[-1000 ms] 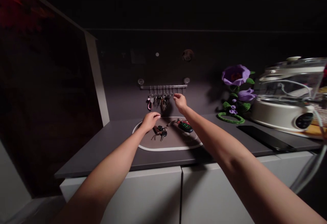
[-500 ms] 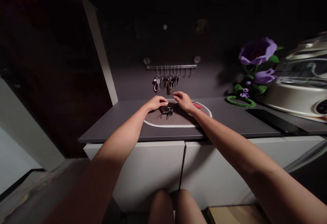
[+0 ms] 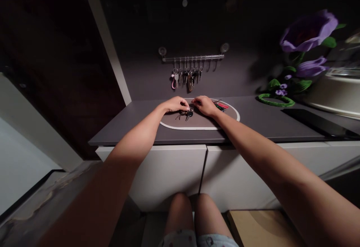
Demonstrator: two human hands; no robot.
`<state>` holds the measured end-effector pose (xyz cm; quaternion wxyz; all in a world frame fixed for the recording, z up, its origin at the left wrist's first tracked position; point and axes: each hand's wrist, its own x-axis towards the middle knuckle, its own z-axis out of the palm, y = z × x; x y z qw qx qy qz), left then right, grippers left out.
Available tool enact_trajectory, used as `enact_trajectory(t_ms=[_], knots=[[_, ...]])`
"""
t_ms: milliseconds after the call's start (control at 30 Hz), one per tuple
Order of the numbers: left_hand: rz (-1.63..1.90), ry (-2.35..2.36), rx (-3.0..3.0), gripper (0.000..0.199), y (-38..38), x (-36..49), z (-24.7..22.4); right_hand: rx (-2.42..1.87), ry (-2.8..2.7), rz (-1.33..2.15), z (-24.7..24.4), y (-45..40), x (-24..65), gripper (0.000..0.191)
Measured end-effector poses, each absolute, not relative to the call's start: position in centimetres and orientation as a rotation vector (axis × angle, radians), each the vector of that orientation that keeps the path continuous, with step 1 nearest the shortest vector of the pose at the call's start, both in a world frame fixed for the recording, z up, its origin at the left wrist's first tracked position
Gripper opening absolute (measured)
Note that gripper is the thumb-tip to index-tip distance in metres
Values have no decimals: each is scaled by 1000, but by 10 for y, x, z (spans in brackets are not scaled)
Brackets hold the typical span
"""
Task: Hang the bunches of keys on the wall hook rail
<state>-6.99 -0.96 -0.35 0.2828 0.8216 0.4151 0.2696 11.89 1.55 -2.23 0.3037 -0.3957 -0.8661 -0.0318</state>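
On an oval placemat [image 3: 194, 128] with a white rim lies a small bunch of keys [image 3: 189, 115], one with a black head. My left hand [image 3: 177, 104] is closed, thumb and fingers pinching the upper part of this bunch. Close beside it, my right hand [image 3: 204, 106] has its fingers curled down near the mat, and whatever its fingertips hold or touch is hidden. Right of that wrist are a red item [image 3: 222, 105] and some green and dark pieces, partly covered by the hand.
Several keys [image 3: 190, 81] hang from a clear hook rail [image 3: 194, 58] on the back wall. Rightward on the grey counter [image 3: 135, 121] stand purple fabric flowers [image 3: 309, 33] with a green ring base [image 3: 277, 100], a black flat slab [image 3: 315, 123] and a cream appliance [image 3: 334, 93].
The view has tilted down and shifted slightly left. My hands have come closer together, the left fingers now on the keys and the right fingers lower. More of the red and green items shows.
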Motion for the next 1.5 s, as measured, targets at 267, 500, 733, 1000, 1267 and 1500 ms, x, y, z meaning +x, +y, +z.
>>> enact_trajectory(t_ms=[267, 500, 733, 1000, 1267, 1500], knots=[[882, 1114, 1969, 18, -4, -68, -10, -1053, -2275, -117, -21, 14, 117, 23], [1096, 1068, 1731, 21, -5, -65, -10, -1065, -2251, -92, -18, 10, 116, 23], [1231, 1000, 1502, 17, -4, -64, -7, -1053, -2192, -9, -15, 4, 112, 23], [1338, 842, 1294, 10, -7, -62, 0, -938, -2056, 127, -14, -1, 110, 21], [1400, 742, 1164, 8, -13, -56, 6, -809, -1986, 159, -12, -2, 106, 23], [1420, 708, 1119, 5, -14, -53, 8, -808, -1979, 146, -12, -1, 98, 22]])
